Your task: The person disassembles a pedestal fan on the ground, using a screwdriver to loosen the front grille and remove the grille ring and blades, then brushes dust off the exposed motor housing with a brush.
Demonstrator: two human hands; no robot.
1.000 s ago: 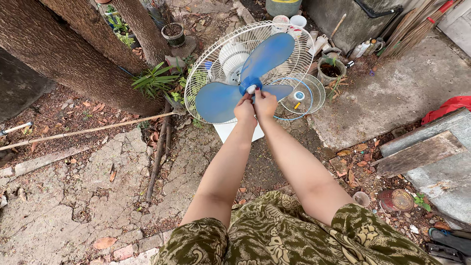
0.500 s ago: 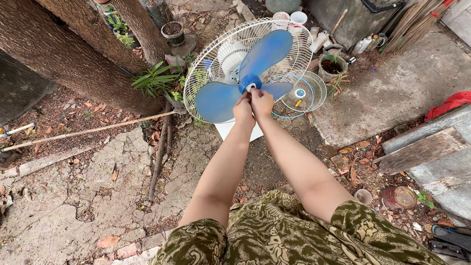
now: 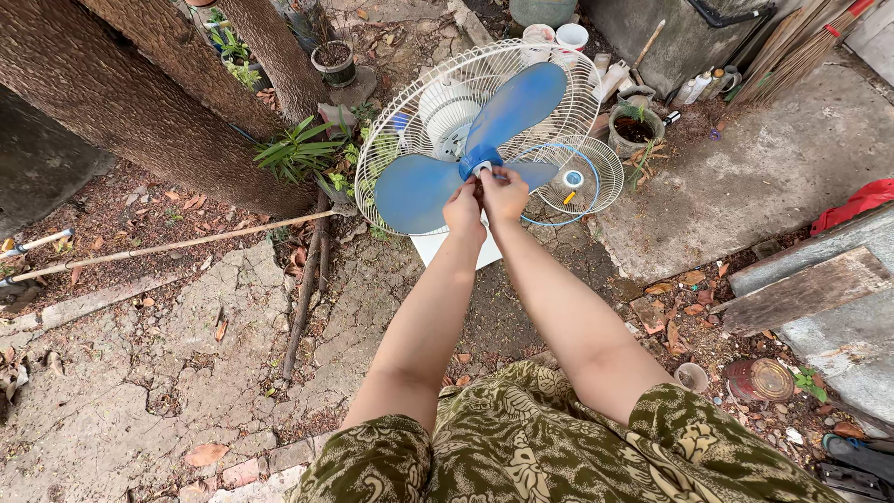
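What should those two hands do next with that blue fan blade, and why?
Probably keep turning the small cap at the hub, I'd judge. Both the left hand and the right hand pinch at the centre of the blue blade, which sits on the motor in the white rear grille. The front grille already lies off behind, so the blade looks like the part being worked loose or fastened.

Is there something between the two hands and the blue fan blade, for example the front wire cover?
Nothing visible does. Both the left hand and the right hand are already at the hub of the blue fan blade. The front grille is off and lies beside the fan, to the right. Only the rear grille remains, behind the blade.
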